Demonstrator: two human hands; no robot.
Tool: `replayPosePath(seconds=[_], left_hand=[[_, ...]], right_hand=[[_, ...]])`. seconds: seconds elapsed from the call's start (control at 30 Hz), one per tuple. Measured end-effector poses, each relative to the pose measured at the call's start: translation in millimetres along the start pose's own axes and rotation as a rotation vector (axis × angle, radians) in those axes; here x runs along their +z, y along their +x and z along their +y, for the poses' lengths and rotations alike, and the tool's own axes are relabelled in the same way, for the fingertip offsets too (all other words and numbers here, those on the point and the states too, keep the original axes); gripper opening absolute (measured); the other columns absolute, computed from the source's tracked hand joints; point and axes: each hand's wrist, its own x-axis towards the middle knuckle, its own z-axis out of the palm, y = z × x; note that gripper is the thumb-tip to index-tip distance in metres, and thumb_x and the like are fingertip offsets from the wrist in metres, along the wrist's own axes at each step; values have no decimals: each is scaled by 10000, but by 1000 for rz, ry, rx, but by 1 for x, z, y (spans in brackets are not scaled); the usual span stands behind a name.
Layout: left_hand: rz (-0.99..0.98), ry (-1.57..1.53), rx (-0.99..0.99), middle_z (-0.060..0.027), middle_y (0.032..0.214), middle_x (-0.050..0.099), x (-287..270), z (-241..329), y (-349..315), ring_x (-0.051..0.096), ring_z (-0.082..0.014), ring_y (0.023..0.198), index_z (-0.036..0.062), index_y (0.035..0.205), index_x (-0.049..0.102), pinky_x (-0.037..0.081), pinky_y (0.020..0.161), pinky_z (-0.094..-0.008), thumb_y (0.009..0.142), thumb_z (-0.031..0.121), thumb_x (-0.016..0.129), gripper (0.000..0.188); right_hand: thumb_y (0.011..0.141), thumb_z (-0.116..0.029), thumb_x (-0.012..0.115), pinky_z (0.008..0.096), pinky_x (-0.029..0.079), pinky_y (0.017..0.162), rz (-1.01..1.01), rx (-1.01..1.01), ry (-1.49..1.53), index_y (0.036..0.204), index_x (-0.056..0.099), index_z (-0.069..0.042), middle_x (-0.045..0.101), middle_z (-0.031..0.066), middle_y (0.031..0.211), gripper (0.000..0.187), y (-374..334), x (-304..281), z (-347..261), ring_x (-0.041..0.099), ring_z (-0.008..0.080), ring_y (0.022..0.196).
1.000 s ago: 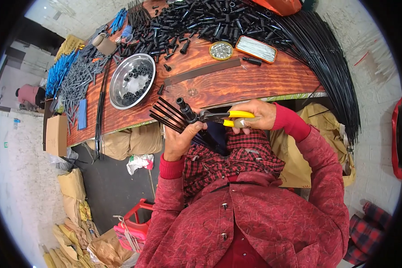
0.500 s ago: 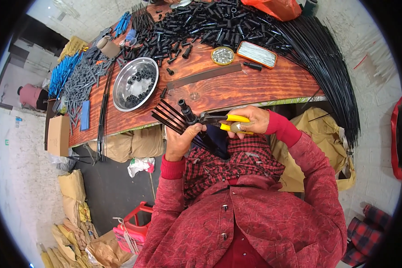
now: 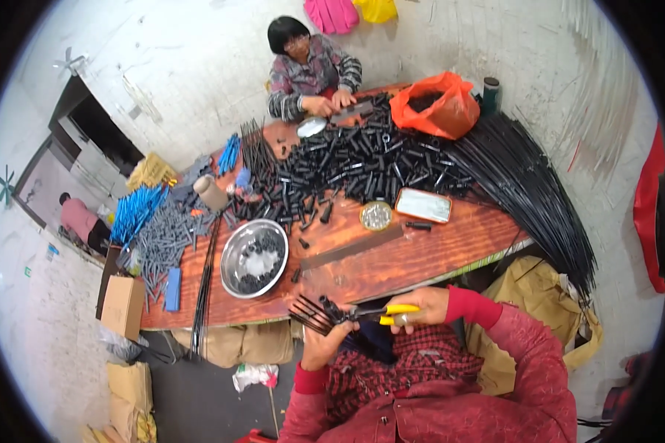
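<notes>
My left hand (image 3: 325,344) is closed around a bundle of thin black rods (image 3: 307,316), their ends fanned out to the left. A short black tubular piece (image 3: 328,303) stands up from the same grip. My right hand (image 3: 424,307) is wrapped around the yellow handles of a pair of pliers (image 3: 396,312). The pliers' dark jaws point left and reach the black piece by my left thumb; whether they grip it cannot be made out. Both hands are over my lap, in front of the table's near edge. Dark blue cloth (image 3: 373,341) lies beneath them.
The wooden table (image 3: 451,244) carries a metal bowl (image 3: 227,260) of small black parts, a flat bar (image 3: 353,246), a round tin (image 3: 375,215), a tray of pins (image 3: 423,205) and a black parts heap (image 3: 369,159). Long rods (image 3: 539,199) overhang right. A co-worker (image 3: 307,74) sits opposite.
My view has tilted up, bringing the co-worker and far wall into sight. Both hands still hold the rods and the pliers, the pliers' jaws still at the black piece.
</notes>
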Motion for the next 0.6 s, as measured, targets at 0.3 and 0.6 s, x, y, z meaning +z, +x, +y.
replayPosePath(seconds=[0.3,0.6], left_hand=[[-34,-12,-5,-109,827,691,0,12,2,662,-170,762,-73,1061,605,532,741,-296,835,98,684,294],[-31,10,-14,-71,827,674,-1,14,-6,633,-158,796,-32,984,629,508,763,-304,833,63,623,178]], right_hand=[[988,-218,511,261,516,667,60,-87,-128,1197,553,-62,671,7,928,265,0,7,0,618,90,687],[932,-68,561,274,525,732,254,-106,-348,1310,549,-59,686,49,970,379,-17,25,-4,641,112,772]])
